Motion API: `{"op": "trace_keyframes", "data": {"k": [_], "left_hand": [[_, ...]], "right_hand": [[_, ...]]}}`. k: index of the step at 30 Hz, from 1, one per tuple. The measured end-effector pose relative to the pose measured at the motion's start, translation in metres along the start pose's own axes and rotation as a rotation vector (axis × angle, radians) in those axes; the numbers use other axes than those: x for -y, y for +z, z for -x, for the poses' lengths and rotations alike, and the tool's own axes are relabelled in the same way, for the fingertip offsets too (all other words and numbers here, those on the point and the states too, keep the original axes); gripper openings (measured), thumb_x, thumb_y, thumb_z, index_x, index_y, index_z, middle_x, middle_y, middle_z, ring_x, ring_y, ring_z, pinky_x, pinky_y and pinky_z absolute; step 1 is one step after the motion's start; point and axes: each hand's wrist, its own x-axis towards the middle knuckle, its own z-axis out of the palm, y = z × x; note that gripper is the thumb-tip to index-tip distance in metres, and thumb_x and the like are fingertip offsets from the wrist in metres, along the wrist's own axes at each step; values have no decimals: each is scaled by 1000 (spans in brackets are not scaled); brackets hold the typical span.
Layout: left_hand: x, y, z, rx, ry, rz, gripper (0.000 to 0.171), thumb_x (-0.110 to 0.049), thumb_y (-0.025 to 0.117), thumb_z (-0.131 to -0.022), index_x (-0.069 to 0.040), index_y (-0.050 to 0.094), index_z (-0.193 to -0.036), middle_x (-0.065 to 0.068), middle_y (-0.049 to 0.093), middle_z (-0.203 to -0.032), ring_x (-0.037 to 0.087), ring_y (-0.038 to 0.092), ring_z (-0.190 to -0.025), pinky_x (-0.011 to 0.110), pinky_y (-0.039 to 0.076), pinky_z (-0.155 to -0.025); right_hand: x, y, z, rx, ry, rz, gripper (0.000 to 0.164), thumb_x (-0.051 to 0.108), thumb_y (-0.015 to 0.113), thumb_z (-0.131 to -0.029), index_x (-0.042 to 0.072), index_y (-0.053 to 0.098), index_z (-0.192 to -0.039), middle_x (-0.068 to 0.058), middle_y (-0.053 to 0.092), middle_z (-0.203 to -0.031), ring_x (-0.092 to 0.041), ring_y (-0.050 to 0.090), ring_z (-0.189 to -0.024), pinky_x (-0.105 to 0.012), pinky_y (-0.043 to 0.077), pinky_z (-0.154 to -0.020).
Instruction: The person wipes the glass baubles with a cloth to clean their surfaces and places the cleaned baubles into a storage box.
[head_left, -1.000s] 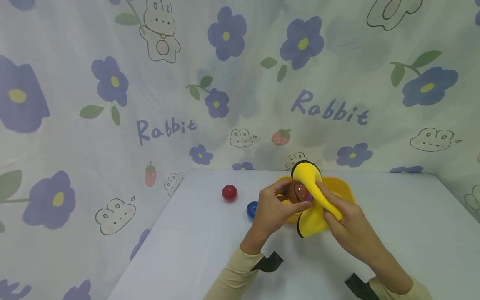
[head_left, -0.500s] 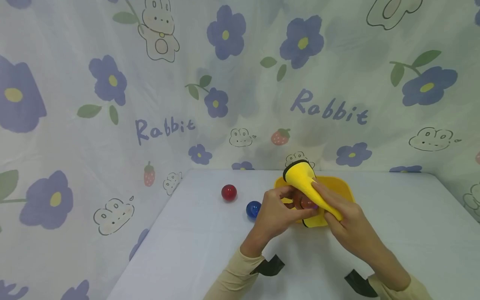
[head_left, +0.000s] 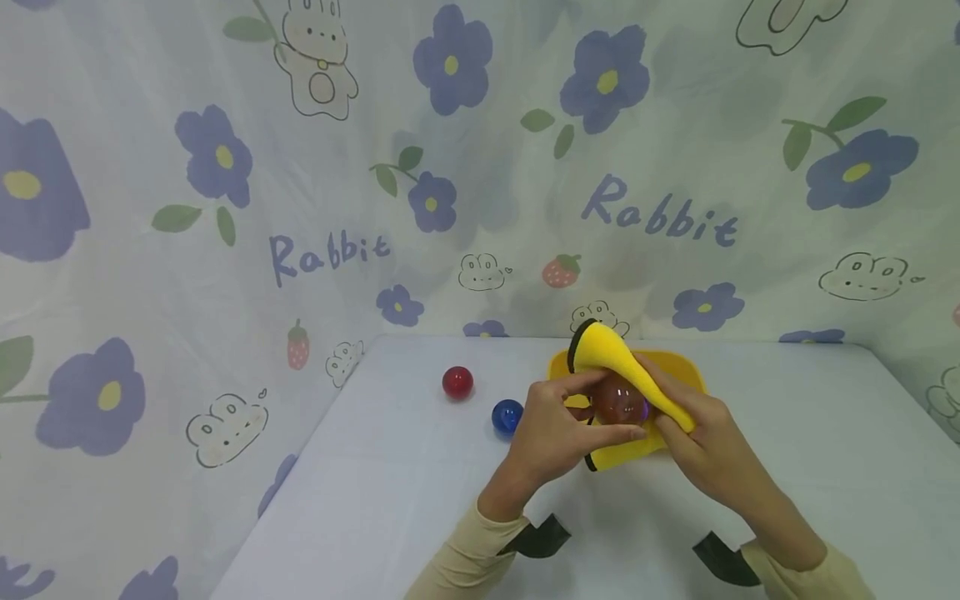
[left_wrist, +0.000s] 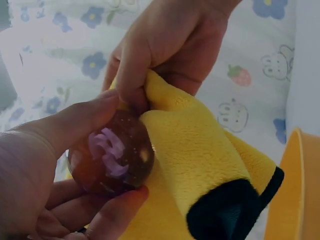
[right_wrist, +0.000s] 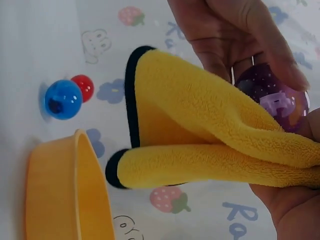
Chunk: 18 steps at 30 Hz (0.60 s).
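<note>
A see-through, purplish-brown ball (left_wrist: 112, 155) with a lilac piece inside sits between the thumb and fingers of my left hand (head_left: 547, 429). My right hand (head_left: 708, 437) grips a yellow cloth (right_wrist: 200, 110) with black edging, bunched in its fingers. The cloth's loose part hangs beside the ball and partly covers it in the head view. In the left wrist view the right fingertips are close against the ball's upper side. Both hands are held above a yellow basin (head_left: 678, 367).
A red ball (head_left: 457, 383) lies on the white table to the left. Nearer the left hand is a blue ball (head_left: 507, 417). Behind the table hangs a flowered, rabbit-printed curtain (head_left: 487, 167). The basin's wall (right_wrist: 52, 195) shows low in the right wrist view.
The ball and left fingers have shifted slightly right and down, toward the right hand. The cloth's flap has swung and folded differently over the ball. Red and blue balls stay in place.
</note>
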Motion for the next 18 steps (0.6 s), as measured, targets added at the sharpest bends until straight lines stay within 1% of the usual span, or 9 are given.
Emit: {"op": "trace_keyframes", "data": {"k": [4,6,7,12,14,18], "left_hand": [[-2,0,0,-27,53,-6,59,-21,91,-80,-14,69,-135,1,74,-127,5,70,-102,21,63,-79],[-2,0,0,-40,70,13,59,-19,91,-80,-14,70,-134,3,74,-127,6,70,-103,23,64,-79],[-2,0,0,-48,73,24,59,-18,91,-79,-13,70,-133,4,74,-127,6,70,-102,23,64,-78],[0,0,0,-71,55,93,58,-18,92,-78,-14,71,-132,5,74,-128,8,71,-105,26,64,-80],[1,0,-1,-77,50,110,56,-22,91,-79,-16,71,-131,4,74,-127,7,71,-104,26,64,-80],[3,0,-2,-90,50,144,52,-31,90,-81,-19,72,-129,4,76,-119,6,67,-96,27,65,-77]], "right_hand": [[-1,1,0,-8,29,-21,68,-17,57,-89,6,49,-153,-17,69,-122,-4,45,-63,-18,48,-53],[1,3,0,-17,42,-40,67,-16,56,-90,5,48,-153,-18,69,-119,-5,45,-61,-19,48,-51],[1,3,0,-22,48,-48,66,-15,57,-91,5,48,-153,-18,69,-116,-5,45,-60,-19,48,-51],[5,6,1,-23,93,-68,63,-10,59,-94,3,46,-154,-17,69,-110,-7,49,-62,-19,53,-55],[6,7,1,-14,116,-67,62,-8,60,-95,3,45,-155,-16,68,-111,-7,51,-66,-19,55,-58],[8,8,1,-8,142,-59,61,-6,59,-96,2,45,-155,-11,65,-103,-7,51,-68,-20,54,-57]]}}
